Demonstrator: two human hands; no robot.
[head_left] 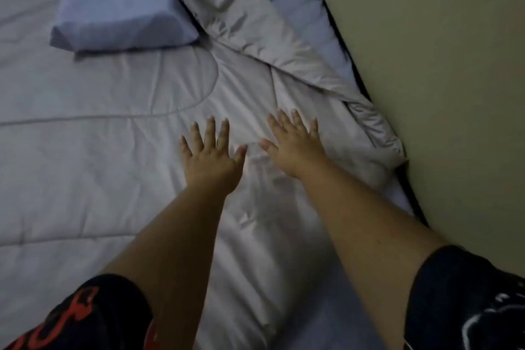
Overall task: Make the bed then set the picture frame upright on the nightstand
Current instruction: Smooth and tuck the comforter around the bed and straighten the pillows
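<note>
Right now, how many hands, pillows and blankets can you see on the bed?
Hands: 2, the left hand and the right hand
Pillows: 1, the bluish pillow
Blankets: 1, the grey blanket
Total: 4

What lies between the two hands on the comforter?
Only wrinkled comforter, in the head view; nothing else separates the left hand and right hand.
</note>
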